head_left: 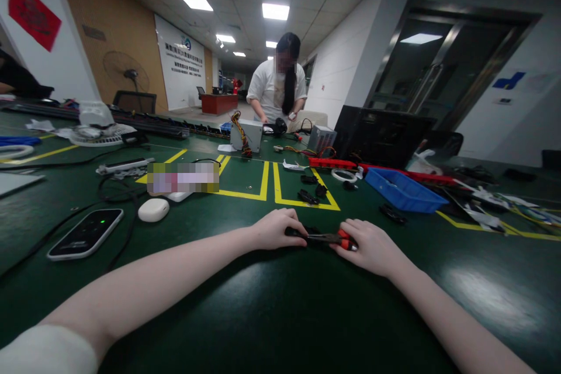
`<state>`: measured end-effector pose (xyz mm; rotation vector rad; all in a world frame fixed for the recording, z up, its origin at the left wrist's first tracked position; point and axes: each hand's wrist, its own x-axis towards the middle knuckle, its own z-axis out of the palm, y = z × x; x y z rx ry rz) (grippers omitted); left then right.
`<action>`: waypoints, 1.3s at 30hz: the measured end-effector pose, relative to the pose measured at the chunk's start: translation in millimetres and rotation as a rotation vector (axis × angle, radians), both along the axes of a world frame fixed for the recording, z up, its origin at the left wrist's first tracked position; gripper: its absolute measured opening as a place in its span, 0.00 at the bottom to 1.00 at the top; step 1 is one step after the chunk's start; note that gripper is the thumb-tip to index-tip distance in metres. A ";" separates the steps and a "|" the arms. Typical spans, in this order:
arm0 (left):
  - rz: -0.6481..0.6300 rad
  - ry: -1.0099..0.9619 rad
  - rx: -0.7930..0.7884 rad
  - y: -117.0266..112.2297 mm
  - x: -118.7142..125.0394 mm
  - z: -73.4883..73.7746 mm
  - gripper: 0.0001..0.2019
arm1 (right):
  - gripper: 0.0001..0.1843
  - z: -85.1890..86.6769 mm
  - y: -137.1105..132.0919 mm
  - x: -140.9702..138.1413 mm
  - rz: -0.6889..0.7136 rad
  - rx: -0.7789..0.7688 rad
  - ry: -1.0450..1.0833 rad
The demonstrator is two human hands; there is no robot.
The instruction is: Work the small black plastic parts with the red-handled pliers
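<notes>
My right hand (371,245) is closed around the red-and-black handles of a pair of pliers (329,239) lying low over the green table (280,304). The pliers' jaws point left toward my left hand (275,229). That hand is closed on a small black part (294,231) held at the jaws. Both hands rest on the table just in front of the yellow floor-tape boxes (280,201). A few more small black parts (309,196) lie inside the box beyond.
A blue bin (403,190) stands at right, with cables and red strips behind it. A phone (85,234), a white earbud case (153,210) and black cables lie at left. Across the table another person (277,90) stands handling parts beside a grey power-supply box (246,134).
</notes>
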<state>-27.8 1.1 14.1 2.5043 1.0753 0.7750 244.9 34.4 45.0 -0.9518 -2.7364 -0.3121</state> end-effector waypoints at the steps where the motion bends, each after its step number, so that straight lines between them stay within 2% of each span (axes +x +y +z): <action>1: -0.002 0.005 0.004 -0.4 -0.3 0.2 0.12 | 0.11 0.0 0.0 -0.2 0.003 0.008 -0.002; 16: 0.015 0.037 0.009 -2.5 -1.7 3.0 0.13 | 0.12 -0.1 -2.4 -2.8 -0.048 0.019 -0.010; 28: 0.029 0.148 0.131 -12.8 2.1 11.3 0.22 | 0.14 2.3 4.5 7.1 0.024 0.154 0.029; 33: 0.011 0.160 0.148 -15.4 3.6 11.5 0.22 | 0.15 2.3 8.9 12.9 0.025 0.187 0.047; 39: 0.085 0.104 0.139 -22.1 7.0 18.0 0.23 | 0.16 1.2 8.7 12.1 0.018 0.198 0.047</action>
